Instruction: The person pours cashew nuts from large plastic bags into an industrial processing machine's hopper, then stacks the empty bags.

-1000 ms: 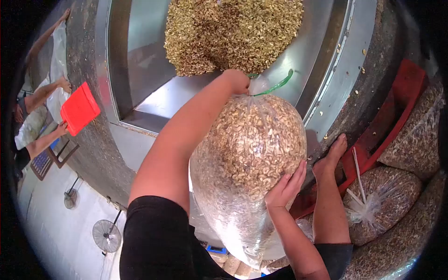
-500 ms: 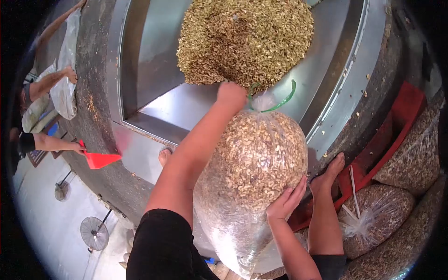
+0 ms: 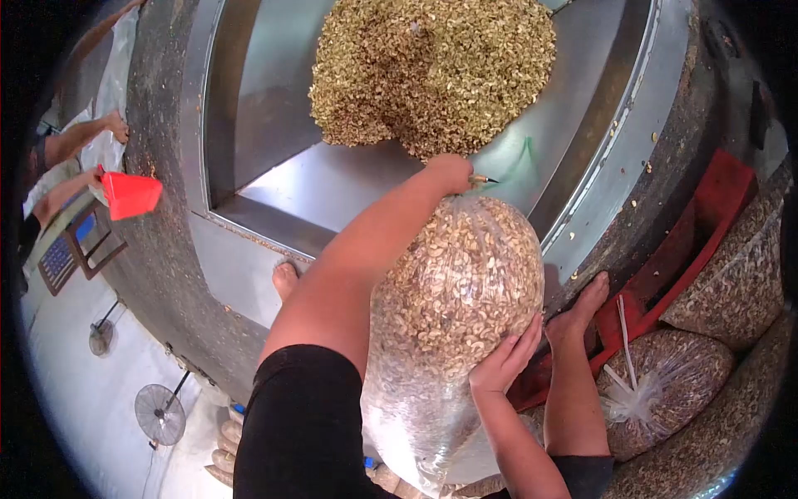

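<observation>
Left hand [image 3: 451, 172] is up at the far, tied end of a big clear bag [image 3: 457, 283] of nuts, fingers curled round some small pointed tool [image 3: 484, 179], a blurry green tie [image 3: 525, 158] just beside it. Right hand [image 3: 505, 358] has its fingers laid out flat on the bag's right side, not closed round anything. Bag's at the near edge of a metal tray [image 3: 332, 183], nut pile [image 3: 432, 75] farther back.
</observation>
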The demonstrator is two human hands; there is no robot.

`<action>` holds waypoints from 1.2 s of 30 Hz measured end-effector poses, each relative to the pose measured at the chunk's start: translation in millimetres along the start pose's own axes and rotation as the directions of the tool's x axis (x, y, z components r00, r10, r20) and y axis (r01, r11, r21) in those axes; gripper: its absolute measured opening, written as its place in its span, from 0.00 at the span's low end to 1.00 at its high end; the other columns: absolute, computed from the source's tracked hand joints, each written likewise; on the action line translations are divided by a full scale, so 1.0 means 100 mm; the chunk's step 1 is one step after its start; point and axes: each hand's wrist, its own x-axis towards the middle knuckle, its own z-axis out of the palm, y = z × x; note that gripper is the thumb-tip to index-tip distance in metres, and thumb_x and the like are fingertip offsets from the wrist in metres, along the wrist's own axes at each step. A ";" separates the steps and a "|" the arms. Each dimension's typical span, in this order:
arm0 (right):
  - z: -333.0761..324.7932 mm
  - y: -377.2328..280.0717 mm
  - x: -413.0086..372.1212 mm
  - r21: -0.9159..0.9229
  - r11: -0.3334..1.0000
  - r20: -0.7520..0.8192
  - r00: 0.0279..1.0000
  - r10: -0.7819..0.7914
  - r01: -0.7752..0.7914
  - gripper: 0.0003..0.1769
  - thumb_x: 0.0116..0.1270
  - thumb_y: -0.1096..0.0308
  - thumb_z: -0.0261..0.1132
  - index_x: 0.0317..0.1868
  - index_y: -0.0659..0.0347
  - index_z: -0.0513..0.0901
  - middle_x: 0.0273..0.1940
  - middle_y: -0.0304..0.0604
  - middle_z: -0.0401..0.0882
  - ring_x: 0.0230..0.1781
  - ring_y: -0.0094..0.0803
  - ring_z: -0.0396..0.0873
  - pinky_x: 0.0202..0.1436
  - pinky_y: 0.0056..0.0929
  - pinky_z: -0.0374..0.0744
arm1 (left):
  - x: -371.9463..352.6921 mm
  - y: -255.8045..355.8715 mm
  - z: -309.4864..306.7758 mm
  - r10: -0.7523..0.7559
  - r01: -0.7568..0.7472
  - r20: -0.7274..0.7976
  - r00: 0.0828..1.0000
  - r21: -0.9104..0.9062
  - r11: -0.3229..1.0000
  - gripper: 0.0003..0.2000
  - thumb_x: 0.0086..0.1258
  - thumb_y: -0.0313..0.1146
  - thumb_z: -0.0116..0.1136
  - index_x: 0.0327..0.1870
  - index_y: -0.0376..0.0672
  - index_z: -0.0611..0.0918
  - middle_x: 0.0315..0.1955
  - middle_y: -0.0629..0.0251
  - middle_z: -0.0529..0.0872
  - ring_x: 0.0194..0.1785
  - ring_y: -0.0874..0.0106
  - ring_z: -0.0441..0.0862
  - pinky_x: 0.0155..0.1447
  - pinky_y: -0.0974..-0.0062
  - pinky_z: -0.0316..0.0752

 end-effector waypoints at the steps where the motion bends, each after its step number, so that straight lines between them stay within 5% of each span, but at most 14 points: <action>1: 0.00 0.01 0.00 -0.003 1.000 -0.001 1.000 0.003 -0.003 0.35 0.74 0.49 0.40 0.69 0.71 0.58 0.68 0.63 0.56 0.69 0.57 0.57 0.71 0.48 0.53 | 0.02 -0.02 0.07 -0.001 0.001 0.001 1.000 0.000 1.000 0.20 0.60 0.52 0.58 0.43 0.45 0.84 0.37 0.55 0.86 0.43 0.55 0.83 0.48 0.58 0.78; 4: 0.03 0.02 0.02 -0.008 1.000 -0.014 1.000 -0.002 0.002 0.35 0.74 0.50 0.40 0.69 0.71 0.59 0.68 0.63 0.57 0.69 0.58 0.57 0.71 0.48 0.53 | 0.07 -0.08 0.09 -0.124 0.126 -0.034 0.992 0.034 0.992 0.18 0.61 0.50 0.57 0.43 0.47 0.85 0.38 0.57 0.86 0.44 0.56 0.83 0.48 0.59 0.78; 12: 0.02 0.00 0.01 -0.010 1.000 -0.022 1.000 -0.010 0.010 0.35 0.73 0.50 0.41 0.69 0.71 0.59 0.68 0.64 0.57 0.69 0.58 0.57 0.71 0.48 0.54 | 0.07 -0.23 0.08 -0.360 0.350 -0.004 0.933 -0.235 0.907 0.23 0.64 0.54 0.54 0.49 0.45 0.83 0.46 0.54 0.84 0.50 0.56 0.81 0.54 0.61 0.76; 19: 0.02 0.02 0.02 -0.011 1.000 -0.012 1.000 0.001 -0.001 0.36 0.73 0.47 0.40 0.69 0.70 0.58 0.68 0.64 0.56 0.69 0.59 0.57 0.71 0.50 0.54 | -0.67 0.02 -0.55 -0.223 0.181 -0.110 0.969 -0.300 0.936 0.27 0.68 0.57 0.47 0.58 0.47 0.77 0.51 0.55 0.82 0.53 0.57 0.80 0.54 0.60 0.75; 21: 0.02 0.02 0.03 -0.004 1.000 -0.011 1.000 -0.028 0.028 0.36 0.73 0.47 0.40 0.69 0.70 0.59 0.68 0.64 0.56 0.69 0.59 0.57 0.71 0.49 0.53 | -0.76 0.04 -0.67 -0.148 0.142 0.073 0.986 0.085 0.986 0.24 0.70 0.55 0.47 0.56 0.48 0.78 0.49 0.57 0.84 0.51 0.59 0.81 0.52 0.61 0.76; 24: 0.01 0.02 0.04 0.001 1.000 -0.014 1.000 -0.015 0.015 0.37 0.73 0.47 0.40 0.69 0.71 0.59 0.68 0.65 0.57 0.69 0.59 0.57 0.71 0.49 0.53 | -0.83 0.07 -0.79 -0.210 0.128 0.225 0.951 0.332 0.935 0.20 0.70 0.52 0.49 0.55 0.51 0.79 0.45 0.61 0.85 0.49 0.60 0.83 0.49 0.62 0.77; 33: 0.00 0.00 0.06 -0.017 1.000 -0.020 1.000 -0.022 0.022 0.37 0.72 0.46 0.41 0.68 0.71 0.59 0.67 0.65 0.58 0.68 0.60 0.57 0.71 0.52 0.52 | -0.76 0.15 -0.67 0.026 -0.073 0.131 0.991 0.370 0.926 0.11 0.66 0.43 0.55 0.43 0.52 0.85 0.38 0.61 0.86 0.44 0.60 0.84 0.45 0.63 0.78; 36: 0.00 0.02 0.05 -0.013 1.000 -0.023 0.999 -0.026 0.025 0.37 0.72 0.46 0.41 0.68 0.71 0.59 0.67 0.65 0.58 0.68 0.60 0.56 0.71 0.52 0.52 | -0.70 0.29 -0.71 -0.075 -0.017 0.225 0.971 0.382 0.924 0.11 0.65 0.41 0.57 0.42 0.51 0.86 0.38 0.62 0.87 0.45 0.61 0.84 0.44 0.63 0.78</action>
